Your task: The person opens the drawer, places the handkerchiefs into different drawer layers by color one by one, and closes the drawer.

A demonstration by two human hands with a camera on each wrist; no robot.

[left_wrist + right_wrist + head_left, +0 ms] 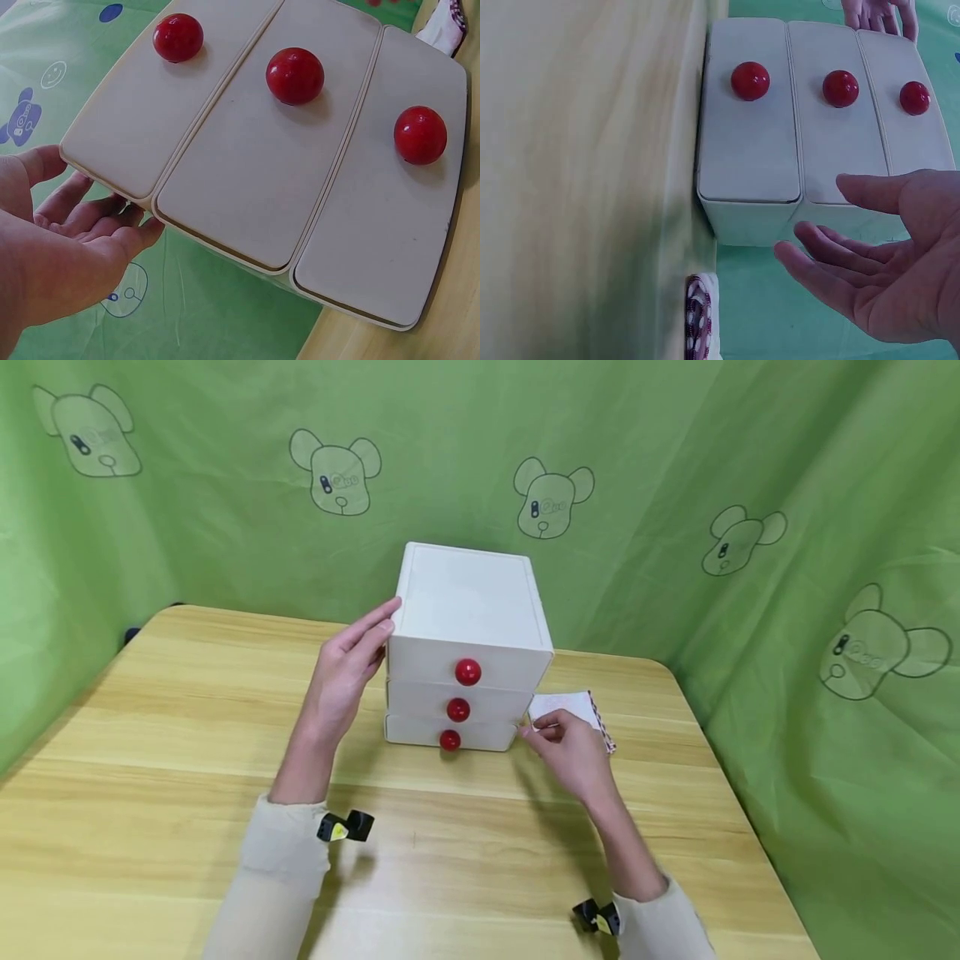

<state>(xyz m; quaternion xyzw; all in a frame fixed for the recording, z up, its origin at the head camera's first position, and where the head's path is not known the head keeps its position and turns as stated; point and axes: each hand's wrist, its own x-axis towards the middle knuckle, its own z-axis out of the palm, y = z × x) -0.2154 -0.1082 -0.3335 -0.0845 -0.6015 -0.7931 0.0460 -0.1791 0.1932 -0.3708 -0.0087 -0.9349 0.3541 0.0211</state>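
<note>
A small white chest of drawers [472, 593] stands on the table with three drawers stacked, all closed flush. Each drawer front has one round red knob [468, 672]. My left hand [341, 672] is at the chest's upper left side, its extended fingers against the top left edge. In the left wrist view the thumb [41, 163] lies by the front corner, the other fingers along the side. My right hand [885, 255] is beside the lower right side, thumb and fingers spread apart and holding nothing. The thumb overlaps the middle drawer front in the right wrist view.
A folded white cloth [566, 703] with a red-and-white patterned edge lies right of the chest, partly behind my right hand. A wooden table [187, 810] spreads underneath. Green curtains [450, 435] with mouse-like drawings hang behind and at both sides.
</note>
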